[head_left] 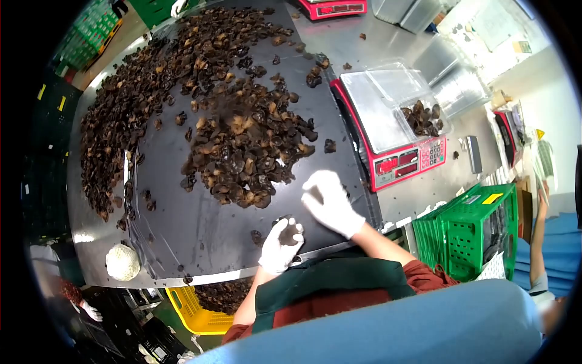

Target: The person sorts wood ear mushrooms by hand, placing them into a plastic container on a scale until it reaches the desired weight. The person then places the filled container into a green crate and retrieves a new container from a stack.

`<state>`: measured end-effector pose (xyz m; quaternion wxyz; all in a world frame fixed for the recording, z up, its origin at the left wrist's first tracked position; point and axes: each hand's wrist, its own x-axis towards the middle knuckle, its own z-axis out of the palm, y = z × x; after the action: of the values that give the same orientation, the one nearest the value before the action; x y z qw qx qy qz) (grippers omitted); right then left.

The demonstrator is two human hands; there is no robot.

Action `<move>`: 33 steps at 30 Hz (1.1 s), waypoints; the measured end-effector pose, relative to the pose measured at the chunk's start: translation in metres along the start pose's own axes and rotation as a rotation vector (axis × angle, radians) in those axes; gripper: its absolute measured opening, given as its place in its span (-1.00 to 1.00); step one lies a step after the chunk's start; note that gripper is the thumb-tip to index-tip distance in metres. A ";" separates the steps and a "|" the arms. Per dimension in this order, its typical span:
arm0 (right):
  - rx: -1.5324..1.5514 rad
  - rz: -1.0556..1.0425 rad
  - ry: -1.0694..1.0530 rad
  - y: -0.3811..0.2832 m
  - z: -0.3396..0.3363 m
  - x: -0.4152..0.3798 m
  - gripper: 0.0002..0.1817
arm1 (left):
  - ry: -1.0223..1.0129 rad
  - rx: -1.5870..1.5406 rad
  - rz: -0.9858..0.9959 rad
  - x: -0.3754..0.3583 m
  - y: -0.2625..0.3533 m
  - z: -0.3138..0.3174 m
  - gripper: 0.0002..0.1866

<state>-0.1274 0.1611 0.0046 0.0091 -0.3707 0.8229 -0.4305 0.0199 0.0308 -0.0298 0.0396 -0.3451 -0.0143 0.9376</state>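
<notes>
In white gloves, both my hands are at the table's near edge. My left hand (280,247) is closed around dark brown mushroom pieces (291,234), which look like wood ear. Just right of it and a little farther forward, my right hand (329,203) has its fingers curled around a small brown mushroom piece (315,193), mostly hidden by the glove. Ahead of them lies a loose pile of mushrooms (245,148) on the black table mat (212,239). A red scale (397,167) to the right carries a clear plastic box (447,128) with several mushrooms inside.
A larger mushroom heap (115,121) runs along the far left. Clear boxes (454,76) and another red scale (333,8) stand at the back right. Green crates (467,236) sit right, a yellow basket (194,315) below the edge. Another person's arm (537,242) shows at right.
</notes>
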 end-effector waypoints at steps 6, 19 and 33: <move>-0.417 -0.108 0.130 0.109 0.011 0.046 -0.86 | -0.016 -0.034 0.002 -0.008 0.010 0.005 -0.88; -0.099 0.108 -0.131 0.075 0.018 0.074 -0.62 | 0.049 -0.078 0.234 -0.027 0.047 0.002 -0.90; 0.621 0.626 -0.459 -0.014 0.014 0.031 -0.66 | 0.110 0.095 0.617 -0.065 0.051 0.042 -0.95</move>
<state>-0.1363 0.1271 0.0150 0.4287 -0.1707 0.7045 -0.5392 0.0390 -0.0259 0.0416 -0.2300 -0.3811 0.1370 0.8849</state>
